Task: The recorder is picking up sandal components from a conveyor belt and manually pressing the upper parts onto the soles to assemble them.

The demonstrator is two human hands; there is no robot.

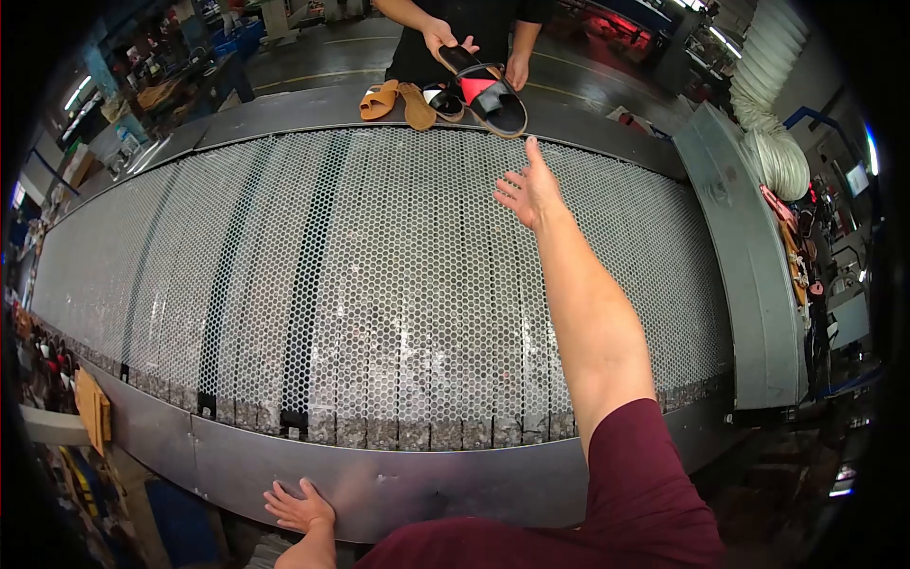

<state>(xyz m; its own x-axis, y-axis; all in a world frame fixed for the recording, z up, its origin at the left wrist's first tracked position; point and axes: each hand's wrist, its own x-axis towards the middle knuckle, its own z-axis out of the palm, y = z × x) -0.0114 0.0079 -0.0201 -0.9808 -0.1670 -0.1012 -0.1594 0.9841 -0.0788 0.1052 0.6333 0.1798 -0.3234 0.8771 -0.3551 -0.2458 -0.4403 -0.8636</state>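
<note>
My right hand [529, 190] reaches far across a wide perforated metal conveyor [379, 284], fingers spread and holding nothing. It stretches toward a black sandal with a red insole [493, 95] at the far edge. A person in black opposite me holds that sandal with one hand [444, 38]; their other hand [518, 71] rests beside it. My left hand [300, 507] lies flat on the conveyor's near metal rim, fingers apart.
A tan sandal [379, 100], a brown sole [417, 106] and another dark sandal [445, 102] lie on the far rim. A metal side panel [749, 266] bounds the right. A white flexible duct [773, 114] hangs at upper right. Workbenches stand at far left.
</note>
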